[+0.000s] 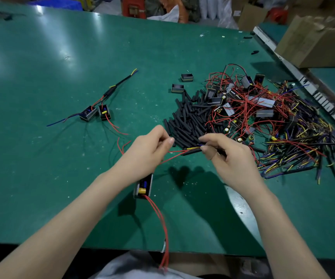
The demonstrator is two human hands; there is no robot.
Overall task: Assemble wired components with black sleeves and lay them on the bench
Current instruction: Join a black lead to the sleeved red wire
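My left hand (150,148) pinches thin red wires (172,156) that run to a small black component (143,187) with a yellow part, hanging under my wrist. My right hand (225,152) grips a black cable with yellow and blue leads and holds a black sleeve (191,151) against the red wire ends between my hands. A pile of loose black sleeves (188,119) lies just beyond my hands. Two assembled units (95,113) with a sleeved cable (118,85) lie on the green bench (62,67) at the left.
A tangle of red-wired components (243,101) and yellow-blue cables (303,148) fills the right side. Two open black housings (182,82) sit beside the sleeves. Cardboard boxes (313,41) stand beyond the bench's right edge. Long red wires (163,228) trail over the front edge.
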